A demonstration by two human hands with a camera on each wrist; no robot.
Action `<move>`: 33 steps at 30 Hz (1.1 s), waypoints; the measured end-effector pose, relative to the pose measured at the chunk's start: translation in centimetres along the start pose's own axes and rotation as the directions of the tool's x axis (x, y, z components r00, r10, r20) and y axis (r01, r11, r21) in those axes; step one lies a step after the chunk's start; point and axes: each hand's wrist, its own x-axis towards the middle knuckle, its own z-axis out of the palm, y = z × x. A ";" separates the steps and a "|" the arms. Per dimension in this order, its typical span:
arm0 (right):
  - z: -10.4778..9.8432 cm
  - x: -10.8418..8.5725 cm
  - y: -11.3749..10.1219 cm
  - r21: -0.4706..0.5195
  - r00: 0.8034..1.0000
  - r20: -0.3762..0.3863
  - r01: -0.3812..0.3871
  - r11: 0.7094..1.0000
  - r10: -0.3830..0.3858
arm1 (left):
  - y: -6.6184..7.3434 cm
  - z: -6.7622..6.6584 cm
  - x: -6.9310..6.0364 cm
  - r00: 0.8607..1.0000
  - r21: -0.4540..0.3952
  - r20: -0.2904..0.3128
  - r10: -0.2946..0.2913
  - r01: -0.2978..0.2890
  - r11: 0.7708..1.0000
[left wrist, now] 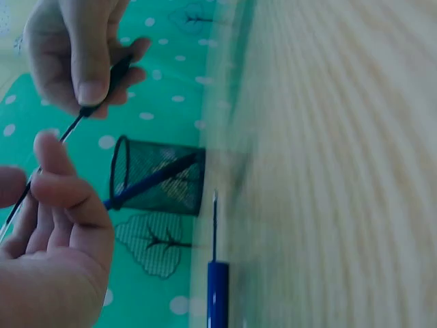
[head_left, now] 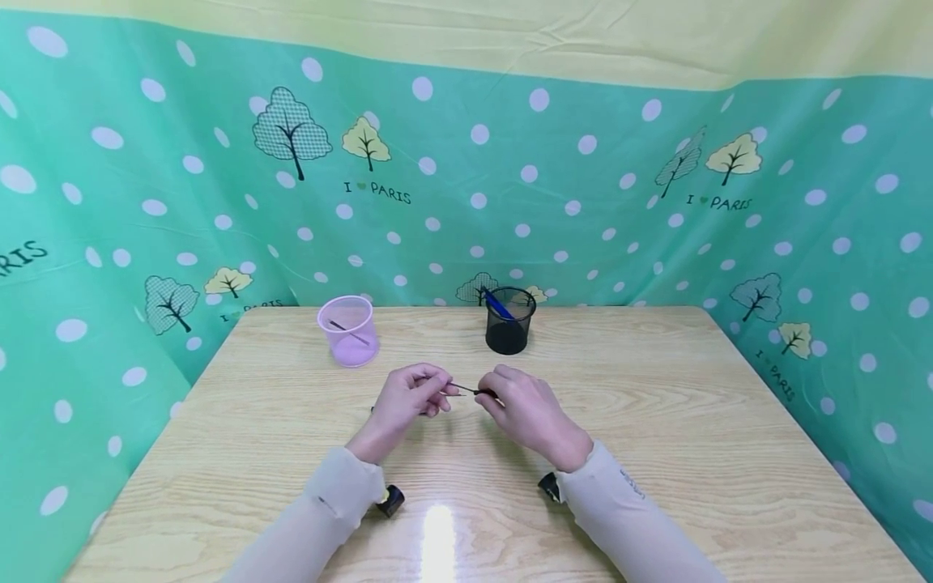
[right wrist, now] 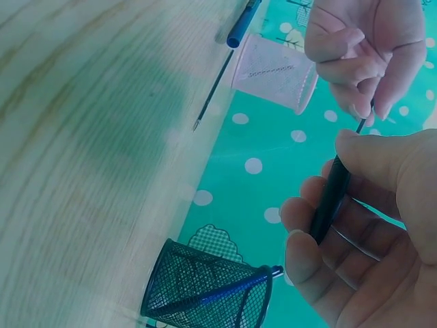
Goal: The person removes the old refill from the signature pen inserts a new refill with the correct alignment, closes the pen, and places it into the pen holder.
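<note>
My left hand (head_left: 411, 398) pinches a thin dark pen refill (left wrist: 70, 128) between thumb and fingertips, over the middle of the table. Facing it, my right hand (head_left: 523, 409) holds a black pen barrel (right wrist: 330, 201) in its fingers. One end of the refill meets the barrel's tip; how deep it sits inside I cannot tell. Below the hands, a blue pen barrel (left wrist: 218, 294) lies on the table with a thin refill (right wrist: 214, 92) reaching out of its end. In the head view my left hand hides most of that blue barrel.
A pink mesh cup (head_left: 348, 332) holding a dark slim stick stands at the back left of the wooden table (head_left: 656, 453). Behind my right hand is a black mesh cup (head_left: 507, 334) with a blue pen (head_left: 498, 304) leaning in it. A green patterned cloth (head_left: 466, 186) hangs behind.
</note>
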 end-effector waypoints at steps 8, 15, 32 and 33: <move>0.0 -0.1 0.0 -0.007 1.000 0.010 0.009 1.000 -0.009 | 0.1 -0.9 -0.1 0.997 0.186 0.073 0.030 -0.043 0.982; 0.1 -0.1 0.1 -0.014 1.000 0.004 0.023 1.000 -0.023 | 0.3 -0.6 -0.2 0.992 0.344 0.107 0.058 -0.092 0.934; 0.4 -0.1 0.0 -0.059 1.000 0.013 0.026 0.998 -0.025 | 0.0 -0.6 -0.3 0.987 0.609 0.090 0.134 -0.161 0.777; 0.4 -0.2 0.1 -0.061 1.000 0.015 0.023 0.998 -0.022 | -0.1 -0.6 -0.3 0.986 0.615 0.088 0.138 -0.163 0.771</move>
